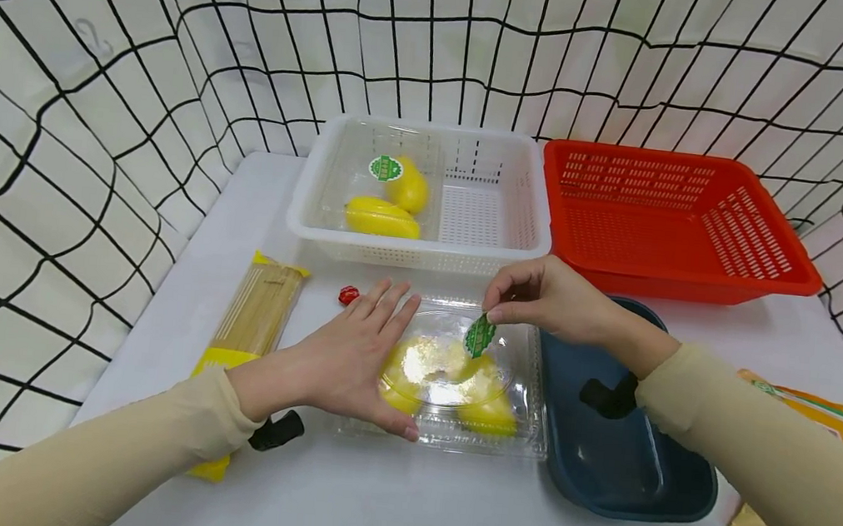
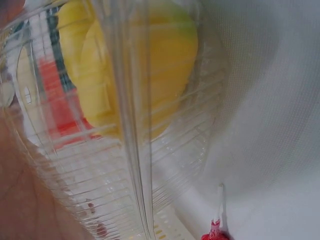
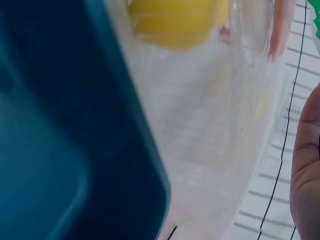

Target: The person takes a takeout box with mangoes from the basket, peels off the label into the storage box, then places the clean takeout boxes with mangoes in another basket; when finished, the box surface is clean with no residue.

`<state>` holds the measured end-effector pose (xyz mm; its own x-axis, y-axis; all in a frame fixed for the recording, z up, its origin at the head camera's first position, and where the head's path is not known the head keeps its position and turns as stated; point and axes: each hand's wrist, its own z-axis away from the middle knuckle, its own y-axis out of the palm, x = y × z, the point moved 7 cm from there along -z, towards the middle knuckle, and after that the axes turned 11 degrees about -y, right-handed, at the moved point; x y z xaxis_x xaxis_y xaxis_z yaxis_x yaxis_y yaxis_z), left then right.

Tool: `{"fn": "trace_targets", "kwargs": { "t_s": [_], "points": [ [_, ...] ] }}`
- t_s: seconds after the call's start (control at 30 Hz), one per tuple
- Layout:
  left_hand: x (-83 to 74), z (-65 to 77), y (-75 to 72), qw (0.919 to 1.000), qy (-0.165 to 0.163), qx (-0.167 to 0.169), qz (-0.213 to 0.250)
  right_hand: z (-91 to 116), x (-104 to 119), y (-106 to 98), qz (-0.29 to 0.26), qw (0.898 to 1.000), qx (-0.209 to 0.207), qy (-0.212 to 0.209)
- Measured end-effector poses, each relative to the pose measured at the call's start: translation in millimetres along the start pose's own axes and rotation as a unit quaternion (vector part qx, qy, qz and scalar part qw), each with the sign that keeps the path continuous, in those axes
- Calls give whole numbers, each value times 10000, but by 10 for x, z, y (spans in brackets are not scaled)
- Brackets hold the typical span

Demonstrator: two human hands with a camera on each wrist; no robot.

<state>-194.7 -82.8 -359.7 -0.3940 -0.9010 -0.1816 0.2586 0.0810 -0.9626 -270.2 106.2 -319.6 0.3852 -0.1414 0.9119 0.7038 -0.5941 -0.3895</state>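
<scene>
Left hand: the left hand (image 1: 353, 357) lies flat, fingers straight and spread, pressing on the left part of the clear plastic box (image 1: 449, 382) (palm down, thumb along the near edge).
Right hand: the right hand (image 1: 546, 299) pinches a green sticker (image 1: 479, 335) between thumb and forefinger, the other fingers curled loosely; the sticker hangs just above the box lid.
Box: sits on the table in front of the person, lid down, yellow fruit (image 1: 484, 406) inside.
Surface: white table (image 1: 385, 510); blue tub (image 1: 623, 448) touching the box's right side; packet of thin sticks (image 1: 254, 323) to the left; small red piece (image 1: 348, 294) near the left fingertips.
Farther back: white basket (image 1: 427, 197) holding another pack of yellow fruit, red basket (image 1: 666, 222) beside it.
Room: white sheeting with a black grid hangs all round.
</scene>
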Motion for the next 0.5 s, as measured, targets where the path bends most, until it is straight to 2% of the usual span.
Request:
{"fn": "trace_targets", "kwargs": {
  "t_s": [0.27,0.4,0.5],
  "points": [
    [9,3,9,10000,12,24,-18,315,-115,-283,-107,9977,-639,177],
    [7,4,12,10000,2,27,-35,520,-211,-436,-30,9938,-1022,428],
    [5,1,11,10000,-4,22,-48,678,-297,-566,255,9893,-1227,742]
  ]
}}
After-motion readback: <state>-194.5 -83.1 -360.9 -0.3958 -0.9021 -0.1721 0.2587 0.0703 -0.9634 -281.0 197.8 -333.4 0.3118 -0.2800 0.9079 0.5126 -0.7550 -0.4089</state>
